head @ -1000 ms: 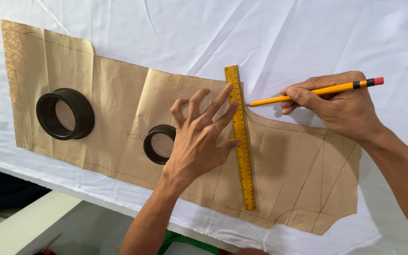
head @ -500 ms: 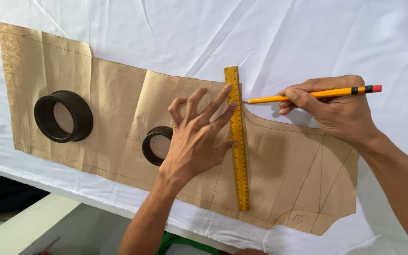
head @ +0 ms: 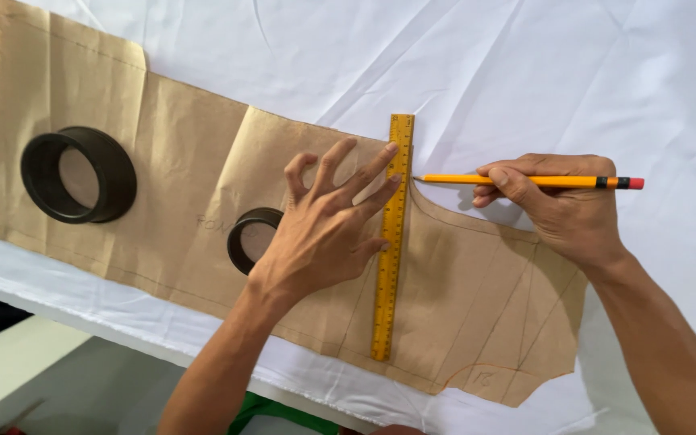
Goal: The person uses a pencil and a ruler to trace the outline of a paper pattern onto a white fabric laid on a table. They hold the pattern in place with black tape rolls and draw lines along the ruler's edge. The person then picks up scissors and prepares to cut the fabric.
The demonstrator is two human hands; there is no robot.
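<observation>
A brown paper pattern piece (head: 179, 153) lies flat on white fabric (head: 525, 72). A yellow ruler (head: 391, 242) stands across it, running from the pattern's top edge to its bottom edge. My left hand (head: 324, 225) presses down with spread fingers, fingertips on the ruler's left side. My right hand (head: 561, 205) holds a yellow pencil (head: 525, 180) with a red eraser end; its tip touches the ruler's right edge near the top, at the pattern's curved edge.
Two black ring weights rest on the pattern: a large one (head: 78, 173) at the left and a smaller one (head: 251, 239) partly behind my left hand. The table's front edge (head: 122, 330) runs along the bottom left, with floor below.
The pencil tip has slid down slightly along the ruler's right edge and the pencil lies more level. My left hand stays pressed on the ruler.
</observation>
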